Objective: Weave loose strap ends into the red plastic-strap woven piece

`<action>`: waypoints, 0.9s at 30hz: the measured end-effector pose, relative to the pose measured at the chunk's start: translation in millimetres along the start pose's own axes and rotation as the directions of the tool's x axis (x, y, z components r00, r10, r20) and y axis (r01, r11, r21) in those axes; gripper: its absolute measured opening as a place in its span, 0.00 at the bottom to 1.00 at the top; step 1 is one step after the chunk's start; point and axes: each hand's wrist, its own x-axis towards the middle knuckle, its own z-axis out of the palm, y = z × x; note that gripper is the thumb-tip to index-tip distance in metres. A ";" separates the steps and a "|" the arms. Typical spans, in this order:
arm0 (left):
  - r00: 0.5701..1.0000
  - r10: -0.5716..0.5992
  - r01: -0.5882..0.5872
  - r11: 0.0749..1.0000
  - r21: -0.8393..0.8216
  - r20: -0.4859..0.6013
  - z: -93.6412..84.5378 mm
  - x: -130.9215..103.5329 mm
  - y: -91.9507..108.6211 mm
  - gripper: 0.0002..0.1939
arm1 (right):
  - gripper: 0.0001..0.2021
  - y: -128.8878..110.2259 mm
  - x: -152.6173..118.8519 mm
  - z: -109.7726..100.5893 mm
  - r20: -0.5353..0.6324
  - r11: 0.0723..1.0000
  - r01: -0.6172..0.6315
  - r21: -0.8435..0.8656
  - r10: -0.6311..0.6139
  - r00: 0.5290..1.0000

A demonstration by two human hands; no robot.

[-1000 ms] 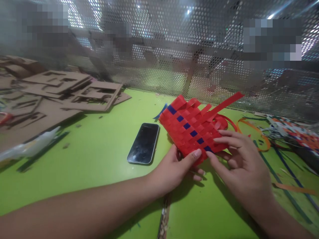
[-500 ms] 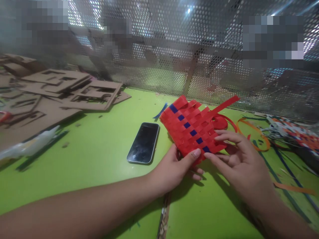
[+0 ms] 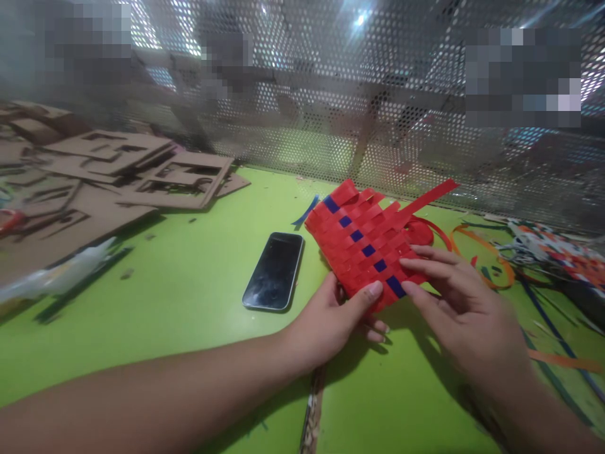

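A woven red piece (image 3: 354, 252) with one diagonal row of dark blue squares is held up above the green table. Along its upper right side, red strip ends stick out, one of them long. My left hand (image 3: 343, 315) grips the lower edge, thumb on top and fingers underneath. At the right edge, the fingers of my right hand (image 3: 463, 309) rest on the weave, with the thumb by the lowest blue square. What the right fingertips pinch is partly hidden.
A phone (image 3: 274, 271) lies left of the weave on the green table (image 3: 189, 302). Cut cardboard (image 3: 179, 183) is piled at the left. Loose strips (image 3: 558, 359) and a multicoloured woven piece (image 3: 562, 252) lie right. A perforated metal screen (image 3: 302, 107) stands behind.
My right hand has shifted slightly right, its fingers now lying further over the weave's edge. More of the lowest blue square shows. My left hand keeps its grip.
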 end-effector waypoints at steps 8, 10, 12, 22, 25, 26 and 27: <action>1.000 -0.003 0.003 1.000 0.014 -0.004 1.8 0.7 3.2 0.21 | 0.09 -7.1 -1.8 -0.2 -0.029 0.984 0.088 -0.155 -0.094 0.995; 1.000 0.003 -0.003 1.000 0.009 0.004 1.8 0.7 2.7 0.22 | 0.09 -8.4 -1.4 -0.5 -0.032 0.972 0.125 -0.200 -0.134 0.990; 1.000 0.013 -0.013 1.000 0.001 0.015 1.4 0.4 1.6 0.23 | 0.09 -9.7 -1.2 -0.3 -0.037 0.956 0.172 -0.235 -0.186 0.982; 0.999 0.030 -0.030 1.000 0.005 0.044 -2.9 0.7 -2.5 0.29 | 0.16 -10.1 -5.4 3.0 -0.020 0.863 0.372 -0.341 -0.402 0.915; 0.999 0.031 -0.031 0.999 0.007 0.038 -3.9 1.6 -3.8 0.29 | 0.17 -8.8 -5.3 3.7 0.002 0.850 0.401 -0.342 -0.426 0.905; 0.999 0.031 -0.032 0.999 0.010 0.039 -4.2 1.9 -4.2 0.29 | 0.17 -8.8 -5.2 3.6 0.006 0.848 0.406 -0.340 -0.429 0.903; 0.999 0.032 -0.033 0.999 0.011 0.039 -4.5 2.2 -4.7 0.29 | 0.17 -9.1 -5.0 3.4 0.008 0.848 0.408 -0.339 -0.431 0.902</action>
